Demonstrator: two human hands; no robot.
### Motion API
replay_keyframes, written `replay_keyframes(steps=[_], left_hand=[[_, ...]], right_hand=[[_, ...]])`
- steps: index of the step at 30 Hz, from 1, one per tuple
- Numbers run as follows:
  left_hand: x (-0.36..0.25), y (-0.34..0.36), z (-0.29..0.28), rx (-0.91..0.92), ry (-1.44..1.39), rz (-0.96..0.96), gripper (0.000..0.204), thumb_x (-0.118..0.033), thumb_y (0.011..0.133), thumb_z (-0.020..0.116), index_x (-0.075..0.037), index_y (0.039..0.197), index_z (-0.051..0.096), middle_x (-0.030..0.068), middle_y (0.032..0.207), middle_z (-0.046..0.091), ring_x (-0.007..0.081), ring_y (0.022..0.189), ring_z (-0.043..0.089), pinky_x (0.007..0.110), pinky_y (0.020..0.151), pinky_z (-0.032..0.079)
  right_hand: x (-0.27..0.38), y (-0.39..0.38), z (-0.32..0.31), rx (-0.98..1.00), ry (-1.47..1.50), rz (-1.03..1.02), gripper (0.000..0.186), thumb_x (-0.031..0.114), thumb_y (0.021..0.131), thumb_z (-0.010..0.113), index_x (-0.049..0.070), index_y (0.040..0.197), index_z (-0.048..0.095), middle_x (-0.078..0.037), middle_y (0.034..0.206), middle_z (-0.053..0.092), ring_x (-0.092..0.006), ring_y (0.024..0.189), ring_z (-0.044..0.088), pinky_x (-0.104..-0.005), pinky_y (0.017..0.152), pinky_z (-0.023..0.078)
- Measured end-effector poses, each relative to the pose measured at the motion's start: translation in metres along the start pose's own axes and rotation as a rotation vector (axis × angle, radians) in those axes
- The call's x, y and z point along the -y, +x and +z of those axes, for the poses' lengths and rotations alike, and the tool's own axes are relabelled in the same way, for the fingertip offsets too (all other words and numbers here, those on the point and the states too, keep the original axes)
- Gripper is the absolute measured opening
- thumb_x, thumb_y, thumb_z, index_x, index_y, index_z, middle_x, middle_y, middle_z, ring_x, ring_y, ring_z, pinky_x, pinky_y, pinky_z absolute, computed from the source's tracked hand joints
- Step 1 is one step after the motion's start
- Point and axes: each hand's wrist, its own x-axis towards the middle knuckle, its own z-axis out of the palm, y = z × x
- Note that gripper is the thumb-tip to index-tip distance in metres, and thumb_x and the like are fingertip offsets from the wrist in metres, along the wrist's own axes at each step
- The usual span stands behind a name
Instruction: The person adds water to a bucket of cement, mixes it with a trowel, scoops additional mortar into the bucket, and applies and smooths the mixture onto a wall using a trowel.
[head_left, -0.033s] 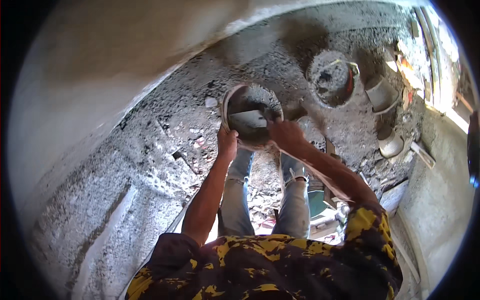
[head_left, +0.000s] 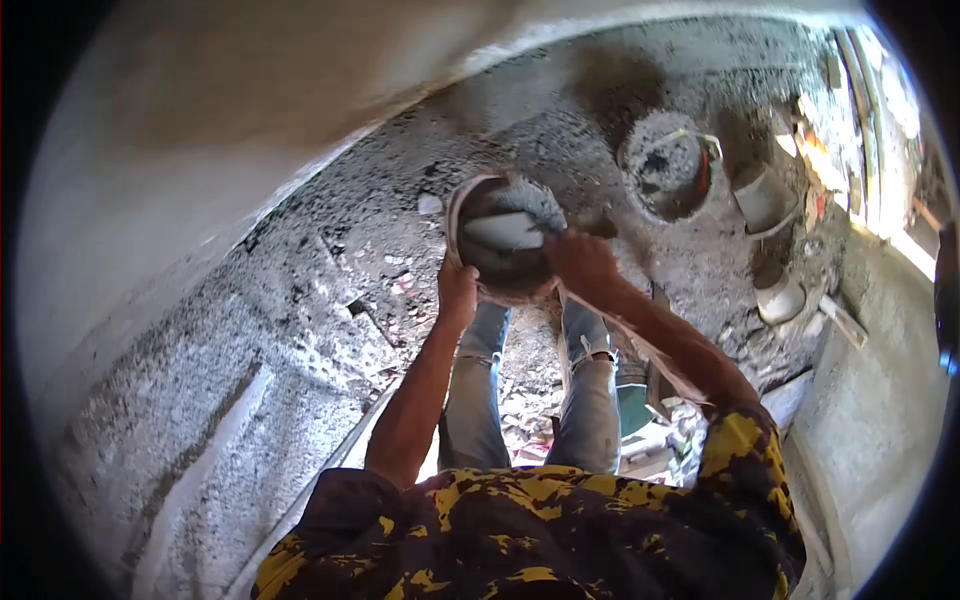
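A round, mortar-smeared bowl point(head_left: 460, 205) is held up in front of my knees. My left hand point(head_left: 460, 290) grips its near left rim, with the fingers partly hidden under it. In the bowl lies the flat, pale blade of a trowel point(head_left: 505, 231), its tip toward the left wall. At the bowl's right side my right hand point(head_left: 582, 264) is closed around the trowel's handle end, which the fingers hide. Grey wet mortar point(head_left: 535, 200) coats the inside of the bowl.
Ahead to the right stands a bucket point(head_left: 665, 165) of grey mix with a pale handle. Beyond it are a tipped grey bucket point(head_left: 765, 203) and a smaller pot point(head_left: 778, 298). Rubble covers the ground point(head_left: 400, 280). Plastered walls point(head_left: 230, 110) rise left and right.
Inside the bowl, the trowel blade has shifted slightly up toward the far side. My right hand has moved a little to the right; my left hand keeps its grip on the rim.
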Motion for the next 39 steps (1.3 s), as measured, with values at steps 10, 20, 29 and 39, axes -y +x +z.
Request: replay_keyframes(steps=[10, 20, 29, 39], left_hand=[[-0.067, -0.123, -0.034, -0.207, 0.379, 0.268, 0.040, -0.009, 0.071, 0.051, 0.000, 0.110, 0.054, 0.0119, 0.081, 0.059, 0.0207, 0.068, 0.056, 0.035, 0.059, 0.046], [-0.165, -0.243, -0.023, -0.544, -0.119, -0.006, 0.034, -0.004, 0.064, 0.053, -0.003, 0.098, 0.060, 0.0044, 0.065, 0.055, 0.0147, 0.050, 0.052, 0.032, 0.040, 0.039], [-0.135, -0.290, -0.039, -0.804, -0.106, 0.219, 0.020, -0.005, 0.067, 0.057, -0.003, 0.087, 0.060, 0.0027, 0.062, 0.052, 0.0130, 0.050, 0.050, 0.030, 0.041, 0.037], [-0.114, -0.325, -0.160, -0.626, -0.702, 0.281, 0.020, -0.005, 0.065, 0.057, -0.001, 0.085, 0.055, 0.0014, 0.055, 0.045, 0.0119, 0.043, 0.044, 0.030, 0.036, 0.032]], right_hand=[[0.076, -0.050, -0.066, 0.372, -0.002, -0.376, 0.035, 0.033, 0.077, 0.057, 0.003, 0.095, 0.060, -0.020, 0.083, 0.062, -0.0380, 0.081, 0.061, -0.0462, 0.069, 0.049], [0.158, -0.077, -0.185, 0.222, -0.437, -0.697, 0.022, 0.025, 0.074, 0.056, 0.006, 0.077, 0.067, -0.018, 0.079, 0.066, -0.0349, 0.077, 0.064, -0.0441, 0.066, 0.050], [0.182, -0.045, -0.128, 0.737, -0.613, -0.949, 0.029, 0.032, 0.080, 0.051, 0.008, 0.082, 0.067, -0.017, 0.082, 0.066, -0.0284, 0.073, 0.064, -0.0423, 0.067, 0.050], [0.317, -0.066, -0.084, 0.408, -0.717, -1.037, 0.025, 0.028, 0.079, 0.051, 0.007, 0.081, 0.065, -0.016, 0.074, 0.065, -0.0341, 0.076, 0.064, -0.0449, 0.066, 0.051]])
